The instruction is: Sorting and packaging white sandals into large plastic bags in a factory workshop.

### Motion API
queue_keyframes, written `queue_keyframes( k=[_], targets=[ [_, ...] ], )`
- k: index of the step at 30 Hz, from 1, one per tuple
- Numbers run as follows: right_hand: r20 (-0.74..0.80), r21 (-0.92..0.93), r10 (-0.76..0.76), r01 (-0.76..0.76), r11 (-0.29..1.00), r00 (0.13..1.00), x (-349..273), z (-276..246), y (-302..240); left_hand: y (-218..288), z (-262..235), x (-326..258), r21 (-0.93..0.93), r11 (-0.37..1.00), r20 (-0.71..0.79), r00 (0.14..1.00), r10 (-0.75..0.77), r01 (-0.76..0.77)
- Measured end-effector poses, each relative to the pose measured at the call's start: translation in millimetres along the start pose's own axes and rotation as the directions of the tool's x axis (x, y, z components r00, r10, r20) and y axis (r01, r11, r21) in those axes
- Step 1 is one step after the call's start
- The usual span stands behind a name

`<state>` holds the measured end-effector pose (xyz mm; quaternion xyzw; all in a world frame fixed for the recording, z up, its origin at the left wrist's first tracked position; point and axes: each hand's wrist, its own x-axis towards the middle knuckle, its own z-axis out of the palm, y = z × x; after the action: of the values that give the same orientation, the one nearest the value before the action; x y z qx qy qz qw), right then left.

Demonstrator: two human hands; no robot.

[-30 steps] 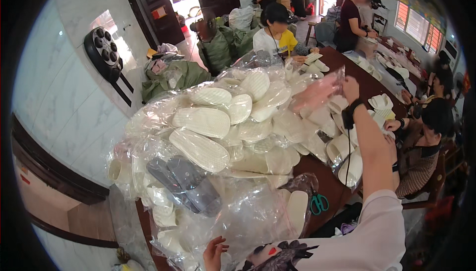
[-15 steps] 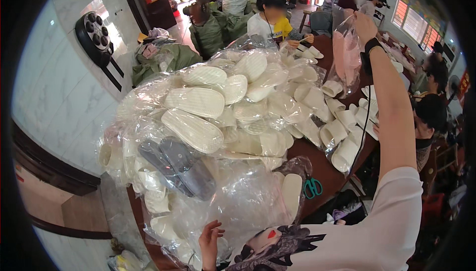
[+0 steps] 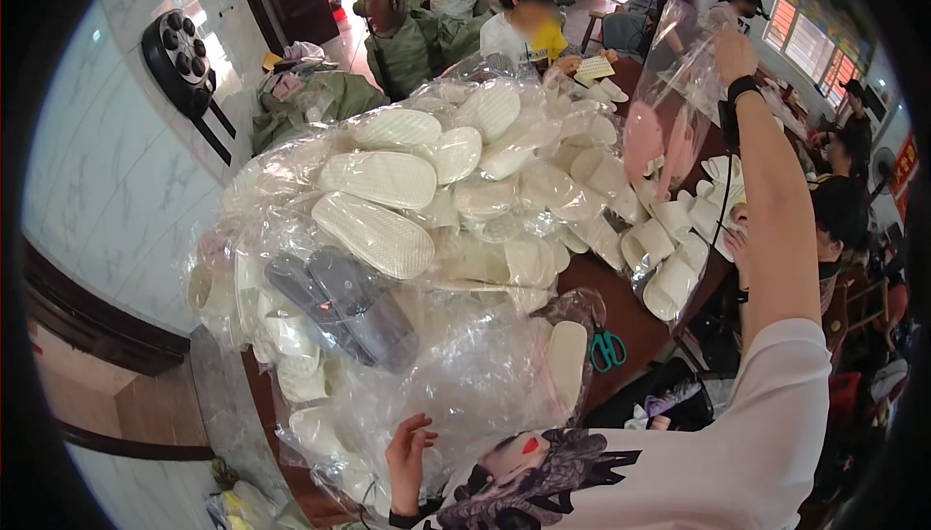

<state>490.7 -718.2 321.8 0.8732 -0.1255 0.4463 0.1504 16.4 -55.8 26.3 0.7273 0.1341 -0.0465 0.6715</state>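
Note:
My right hand [image 3: 734, 57] is raised at the far right, its fingers closed on the upper part of a clear plastic bag [image 3: 693, 74]. Pink slippers [image 3: 642, 140] hang low inside that bag, above the white slippers on the table. My left hand [image 3: 407, 454] is low in front of me, fingers apart and slightly bent, with nothing in it. Beside it spreads a crumpled sheet of clear plastic [image 3: 475, 375]. A bagged pair of dark grey slippers [image 3: 354, 307] lies on the pile just beyond, among many bagged white slippers [image 3: 378, 178].
Teal-handled scissors [image 3: 607, 350] lie on the brown table [image 3: 635, 389], right of the plastic. Loose white slippers [image 3: 676, 281] are near the table's right edge. A co-worker [image 3: 529, 31] sits at the far side; others are along the right. Green sacks [image 3: 417, 60] stand behind.
My right hand has shifted slightly right. The pink slippers now hang lower and farther left, with more empty bag above them. My left hand has barely moved.

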Motion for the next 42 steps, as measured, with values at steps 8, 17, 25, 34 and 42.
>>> queue_keyframes(
  k=[8,17,25,34,42],
  targets=[
    [-0.356,0.072,-0.182,0.221,0.973,0.917,24.6,-89.3,-52.7,12.8,-0.3,-6.3,-0.016,1.0,0.02,1.0,-0.001,0.001],
    [0.377,0.884,-0.436,-0.177,0.433,0.817,-244.3,-244.7,-223.2,38.9,-14.8,1.4,-0.208,0.967,-0.029,0.99,0.141,-0.144],
    [0.309,0.904,-0.816,-0.419,0.091,0.489,-468.7,-355.0,-359.5,30.2,-31.2,18.8,-0.286,0.953,0.03,0.993,0.114,-0.1],
    [-0.013,0.915,-0.916,-0.364,-0.173,0.401,-502.0,-391.1,-396.9,38.1,-64.5,-25.3,0.092,0.967,-0.239,0.937,0.255,-0.239],
    [0.068,0.995,-0.688,-0.002,0.096,0.723,-488.1,-340.8,-342.2,31.8,-106.7,-20.8,0.169,0.954,-0.396,0.869,0.295,-0.247]
  ],
)
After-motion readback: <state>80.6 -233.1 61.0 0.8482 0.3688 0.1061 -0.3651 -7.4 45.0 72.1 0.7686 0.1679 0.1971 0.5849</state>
